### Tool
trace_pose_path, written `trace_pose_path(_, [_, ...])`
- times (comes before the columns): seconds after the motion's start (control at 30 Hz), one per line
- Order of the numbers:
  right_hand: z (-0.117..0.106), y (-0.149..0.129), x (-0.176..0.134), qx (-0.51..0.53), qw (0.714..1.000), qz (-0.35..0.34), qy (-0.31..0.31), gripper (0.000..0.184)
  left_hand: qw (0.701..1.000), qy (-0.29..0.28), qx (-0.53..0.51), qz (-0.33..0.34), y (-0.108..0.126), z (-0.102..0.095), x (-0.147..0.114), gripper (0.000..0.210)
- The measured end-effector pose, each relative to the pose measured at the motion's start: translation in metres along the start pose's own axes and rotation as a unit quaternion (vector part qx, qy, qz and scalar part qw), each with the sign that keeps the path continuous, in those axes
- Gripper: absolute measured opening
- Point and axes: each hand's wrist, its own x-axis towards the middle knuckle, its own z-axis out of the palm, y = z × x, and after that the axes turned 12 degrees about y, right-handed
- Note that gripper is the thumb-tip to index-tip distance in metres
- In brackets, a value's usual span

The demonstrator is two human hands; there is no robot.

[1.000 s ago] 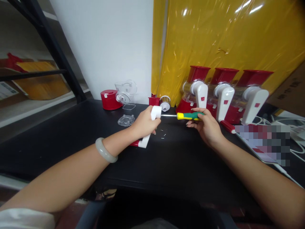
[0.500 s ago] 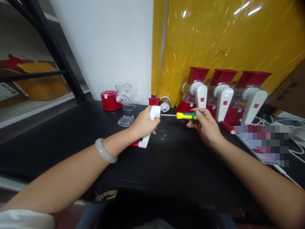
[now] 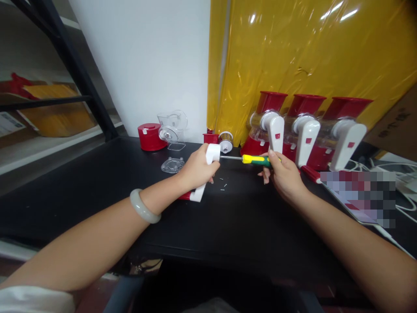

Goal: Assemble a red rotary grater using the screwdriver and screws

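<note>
My left hand is wrapped round a white crank handle with a red grip that points down to the left. In my right hand is a screwdriver with a yellow and green handle, held level. Its metal shaft reaches left to the upper end of the crank; whether the tip sits in a screw is too small to tell. Several small screws lie on the black table just below the shaft. Behind the crank stands a grater drum with a white end.
Three red and white rotary graters line the back right. A red base, a clear housing and a clear flat part are at the back left. A tablet and white cables lie on the right.
The fingers of my right hand have shifted on the screwdriver's handle, the lower ones now looser and a little further right. My left hand and the crank handle stay nearly where they were.
</note>
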Motion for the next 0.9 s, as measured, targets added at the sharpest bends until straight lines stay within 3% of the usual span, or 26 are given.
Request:
trace_pose_path(0.27, [-0.001,0.005,-0.001,-0.025,1.000,0.017,0.004,0.052,0.993,0.032,0.083,0.078,0.005,-0.006,0.000,0.020])
trace_pose_path(0.37, [-0.001,0.005,0.002,0.003,0.998,0.058,-0.006,0.054,0.996,0.026,0.054,0.066,0.004,-0.005,-0.001,0.018])
trace_pose_path(0.47, [0.000,0.003,0.003,0.043,0.995,0.083,-0.022,0.042,1.000,0.011,0.007,0.029,0.002,-0.002,0.000,0.018])
trace_pose_path(0.57, [-0.001,0.000,0.002,0.070,0.996,0.051,-0.018,0.028,0.999,-0.006,-0.036,-0.010,-0.001,0.001,0.002,0.020])
trace_pose_path(0.73, [-0.002,-0.006,-0.001,0.058,0.998,-0.028,-0.026,0.026,0.994,-0.025,-0.089,-0.060,-0.002,0.003,0.005,0.020])
trace_pose_path(0.9, [-0.005,-0.006,0.001,0.038,0.996,-0.072,-0.042,0.027,0.989,-0.035,-0.126,-0.069,-0.005,0.004,0.007,0.020])
